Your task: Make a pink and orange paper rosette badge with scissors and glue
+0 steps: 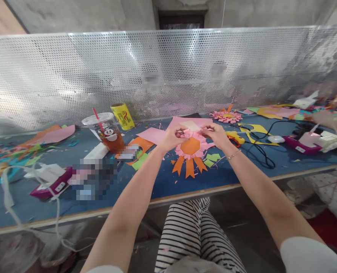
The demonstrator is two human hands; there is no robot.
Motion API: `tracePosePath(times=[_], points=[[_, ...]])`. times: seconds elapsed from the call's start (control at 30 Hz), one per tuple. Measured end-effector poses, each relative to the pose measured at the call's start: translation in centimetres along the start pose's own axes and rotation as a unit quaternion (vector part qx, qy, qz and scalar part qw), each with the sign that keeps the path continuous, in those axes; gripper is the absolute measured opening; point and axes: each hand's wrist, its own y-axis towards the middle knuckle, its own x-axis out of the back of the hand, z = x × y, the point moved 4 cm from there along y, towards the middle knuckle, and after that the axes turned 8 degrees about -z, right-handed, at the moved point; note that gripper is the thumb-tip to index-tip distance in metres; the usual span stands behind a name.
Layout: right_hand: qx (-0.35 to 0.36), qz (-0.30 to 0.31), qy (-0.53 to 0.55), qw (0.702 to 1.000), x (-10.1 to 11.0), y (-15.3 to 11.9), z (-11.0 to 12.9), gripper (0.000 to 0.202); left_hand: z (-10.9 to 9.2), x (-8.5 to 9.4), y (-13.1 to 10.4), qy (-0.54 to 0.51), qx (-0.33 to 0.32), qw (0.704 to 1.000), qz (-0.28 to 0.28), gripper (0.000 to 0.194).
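A paper rosette (190, 146) with an orange centre, a ruffled pink border and orange ribbon tails lies over the blue table in front of me. My left hand (172, 138) is closed on its upper left edge, the fingertips pinching the pink ruffle. At the upper right edge, my right hand (215, 133) pinches the ruffle too; its fingertips are partly hidden. Behind the rosette sit a pink paper sheet (175, 122) and a cream piece of paper. Yellow-handled scissors (237, 137) rest just beyond my right wrist, and green paper scraps (212, 159) lie below that hand.
A plastic cup (107, 132) with a red straw and a yellow packet (123, 116) stand left. Another pink rosette (225, 115) lies near the perforated metal screen (100, 72). Purple glue guns or similar devices (303, 146) with cords flank both sides. A co-worker's arm (332, 121) reaches in from the right.
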Motion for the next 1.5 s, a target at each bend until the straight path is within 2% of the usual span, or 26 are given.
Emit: tracePosePath(times=[0.2,0.4,0.57,0.87,1.1,1.37,1.5], points=[[-0.055,0.030,0.050,0.997,-0.9,-0.8,0.4,0.026,0.1,-0.3,0.0,0.023,-0.011,1.000,-0.006,0.035],[-0.052,0.032,0.040,0.997,-1.3,-0.6,-0.2,0.026,0.0,-0.5,-0.2,0.031,-0.014,0.999,-0.019,0.037],[-0.093,0.049,0.098,0.990,-1.4,-0.4,-0.6,0.022,-0.6,-0.9,-0.5,0.040,-0.013,0.999,-0.009,0.038],[-0.114,0.079,0.121,0.983,-1.6,-1.1,0.3,0.020,-1.7,-1.1,-0.6,0.090,-0.024,0.996,-0.010,0.034],[-0.147,0.101,0.139,0.974,-1.7,-1.4,0.7,0.023,-1.5,-0.9,-0.6,0.104,-0.011,0.994,-0.029,0.031],[-0.153,0.090,0.121,0.977,-1.4,-1.1,0.5,0.027,-1.2,-0.8,-0.4,0.087,-0.001,0.995,-0.048,0.038],[-0.119,0.068,0.092,0.986,-1.4,-0.7,0.0,0.027,-0.9,-0.6,-0.3,0.081,0.002,0.995,-0.064,0.043]])
